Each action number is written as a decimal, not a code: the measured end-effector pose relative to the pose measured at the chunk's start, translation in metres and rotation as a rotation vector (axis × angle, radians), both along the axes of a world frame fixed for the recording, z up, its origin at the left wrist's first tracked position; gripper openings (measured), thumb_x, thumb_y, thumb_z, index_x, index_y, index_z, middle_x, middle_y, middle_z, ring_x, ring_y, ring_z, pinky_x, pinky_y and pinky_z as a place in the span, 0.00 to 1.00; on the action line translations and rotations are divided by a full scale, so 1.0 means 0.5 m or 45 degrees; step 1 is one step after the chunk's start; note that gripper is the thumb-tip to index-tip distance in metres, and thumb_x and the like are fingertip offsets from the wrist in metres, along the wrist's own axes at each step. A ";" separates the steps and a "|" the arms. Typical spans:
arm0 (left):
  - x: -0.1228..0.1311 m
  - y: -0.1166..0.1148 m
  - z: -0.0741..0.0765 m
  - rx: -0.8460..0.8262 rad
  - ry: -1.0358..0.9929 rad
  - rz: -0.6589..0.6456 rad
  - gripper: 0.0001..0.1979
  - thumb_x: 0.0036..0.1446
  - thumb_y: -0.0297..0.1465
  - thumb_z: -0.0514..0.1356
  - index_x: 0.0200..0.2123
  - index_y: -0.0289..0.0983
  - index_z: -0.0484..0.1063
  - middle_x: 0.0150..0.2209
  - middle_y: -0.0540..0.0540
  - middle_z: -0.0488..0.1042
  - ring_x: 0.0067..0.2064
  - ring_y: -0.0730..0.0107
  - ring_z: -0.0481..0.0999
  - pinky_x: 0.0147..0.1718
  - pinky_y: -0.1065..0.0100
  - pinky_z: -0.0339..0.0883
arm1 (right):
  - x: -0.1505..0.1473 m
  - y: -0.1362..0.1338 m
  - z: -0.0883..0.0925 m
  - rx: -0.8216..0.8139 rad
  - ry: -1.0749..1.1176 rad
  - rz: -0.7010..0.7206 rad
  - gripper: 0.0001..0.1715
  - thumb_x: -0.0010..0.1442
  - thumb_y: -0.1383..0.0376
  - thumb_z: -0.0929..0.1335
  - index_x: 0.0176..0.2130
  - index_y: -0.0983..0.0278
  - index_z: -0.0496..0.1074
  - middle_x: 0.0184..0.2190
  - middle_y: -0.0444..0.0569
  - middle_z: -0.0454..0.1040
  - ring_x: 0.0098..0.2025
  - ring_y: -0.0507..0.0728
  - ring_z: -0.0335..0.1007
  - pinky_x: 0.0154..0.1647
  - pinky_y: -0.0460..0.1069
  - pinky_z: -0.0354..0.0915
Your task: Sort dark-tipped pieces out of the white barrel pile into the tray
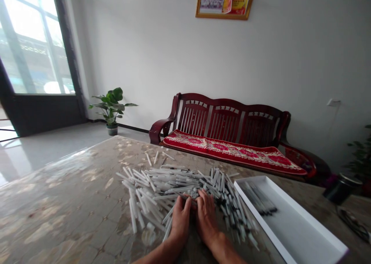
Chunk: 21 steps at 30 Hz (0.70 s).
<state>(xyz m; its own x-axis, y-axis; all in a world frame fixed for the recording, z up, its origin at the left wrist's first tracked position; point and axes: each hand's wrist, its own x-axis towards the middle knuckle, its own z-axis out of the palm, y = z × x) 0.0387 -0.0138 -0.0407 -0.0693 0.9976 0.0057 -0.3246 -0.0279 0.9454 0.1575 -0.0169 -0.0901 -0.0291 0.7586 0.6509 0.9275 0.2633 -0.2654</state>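
Observation:
A heap of slim white plastic tubes, which look like pen barrels, lies on the table. On its right side are clear pieces with dark ends, like pen parts. My left hand is at the heap's near edge, thumb and fingers pressed together. Close beside it, my right hand has its fingers bent and held together, fingertips at the small clear pieces. Whatever is between my fingers is hidden. A white open box to the right holds a row of dark-tipped pens.
The patterned tabletop extends to the left. A dark cylindrical container and a dark cord are at the right. Beyond the table stand a red wooden bench and a potted plant.

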 end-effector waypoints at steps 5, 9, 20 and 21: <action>-0.028 0.026 0.015 -0.013 -0.022 0.062 0.10 0.50 0.40 0.65 0.28 0.42 0.69 0.26 0.51 0.75 0.30 0.64 0.76 0.35 0.66 0.71 | -0.045 0.043 -0.006 0.017 0.075 -0.027 0.17 0.62 0.71 0.59 0.43 0.59 0.72 0.55 0.54 0.73 0.61 0.63 0.64 0.64 0.67 0.57; -0.040 0.038 0.047 -0.025 -0.061 0.082 0.15 0.47 0.44 0.67 0.28 0.40 0.69 0.25 0.51 0.74 0.28 0.66 0.75 0.32 0.66 0.72 | -0.061 0.063 0.011 0.041 0.227 0.003 0.17 0.62 0.70 0.58 0.43 0.59 0.73 0.54 0.55 0.73 0.61 0.63 0.65 0.63 0.65 0.56; 0.036 -0.058 0.029 -0.379 -0.450 -0.118 0.24 0.41 0.47 0.71 0.31 0.38 0.67 0.23 0.54 0.71 0.23 0.73 0.74 0.22 0.73 0.65 | 0.050 -0.014 0.051 -0.162 0.947 -0.006 0.21 0.62 0.50 0.60 0.43 0.60 0.71 0.44 0.54 0.76 0.48 0.61 0.73 0.49 0.56 0.68; 0.045 -0.063 0.024 -0.375 -0.436 -0.189 0.24 0.40 0.48 0.71 0.31 0.38 0.67 0.23 0.54 0.71 0.23 0.73 0.75 0.22 0.73 0.66 | 0.064 -0.014 0.049 -0.181 0.986 -0.023 0.22 0.60 0.48 0.60 0.42 0.60 0.71 0.43 0.54 0.77 0.47 0.62 0.73 0.49 0.56 0.68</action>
